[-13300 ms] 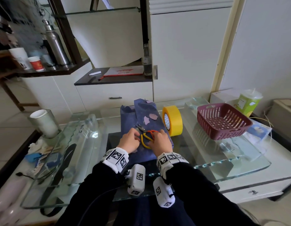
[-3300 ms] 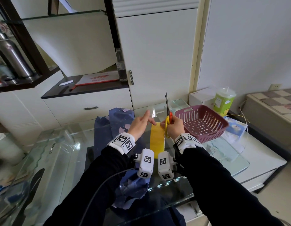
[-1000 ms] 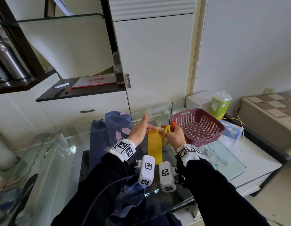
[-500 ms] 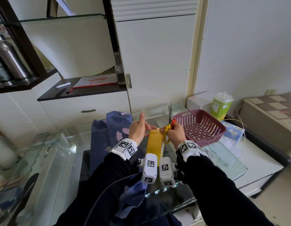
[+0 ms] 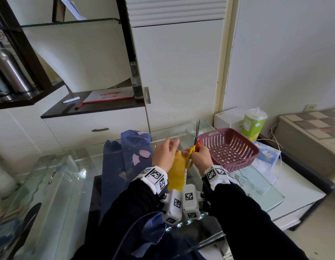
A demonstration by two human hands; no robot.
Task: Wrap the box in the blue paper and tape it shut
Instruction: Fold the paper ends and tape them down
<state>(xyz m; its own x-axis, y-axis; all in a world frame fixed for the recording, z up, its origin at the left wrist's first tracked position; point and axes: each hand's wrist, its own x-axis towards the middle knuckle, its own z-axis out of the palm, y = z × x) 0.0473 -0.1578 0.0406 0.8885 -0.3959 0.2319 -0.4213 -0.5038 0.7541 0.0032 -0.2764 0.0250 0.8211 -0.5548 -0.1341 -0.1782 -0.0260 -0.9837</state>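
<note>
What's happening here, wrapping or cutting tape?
Tape stage. The person's left hand holds the top of a length of yellow tape above the glass table. The right hand grips scissors, blades pointing up beside the tape. The blue paper lies on the table behind the hands, untouched.

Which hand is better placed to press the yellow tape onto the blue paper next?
Left, probably. The left hand pinches the top of the yellow tape, and the blue paper lies on its side. The right hand is busy gripping the scissors.
</note>
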